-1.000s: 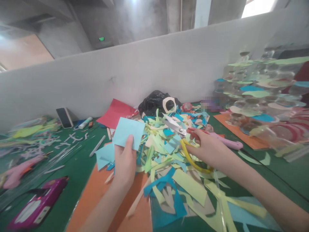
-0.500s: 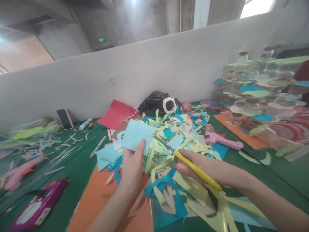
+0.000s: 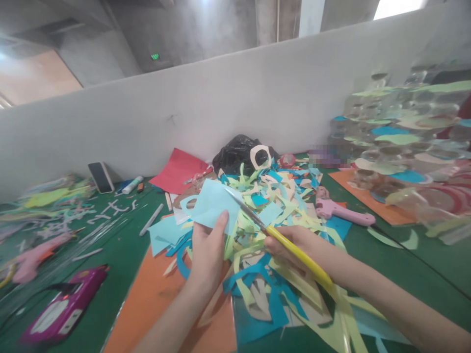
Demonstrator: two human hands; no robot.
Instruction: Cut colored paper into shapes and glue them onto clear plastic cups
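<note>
My left hand [image 3: 209, 245] pinches a light blue sheet of paper [image 3: 210, 203], the thumb on its face and the fingers behind. Yellow-handled scissors [image 3: 290, 247] are in my right hand [image 3: 298, 245], its fingers wrapped round the handles. Their metal blades point up and left, and the tip lies over the paper's upper right part. Whether the blades are parted is hard to see. Under both hands spreads a heap of paper scraps [image 3: 257, 279] in blue, pale green and cream. More light blue sheets [image 3: 165, 233] lie left of my left hand.
A pink glue gun [image 3: 344, 213] lies right of the heap, its cord trailing right. Stacked clear cups with paper layers [image 3: 401, 142] stand at the right. A black plastic bag [image 3: 235, 154] sits by the wall. At left are a phone [image 3: 100, 177] and a magenta device [image 3: 68, 306].
The scissors' blades have come further left over the light blue paper, which is tilted slightly differently. The whole view has shifted a little.
</note>
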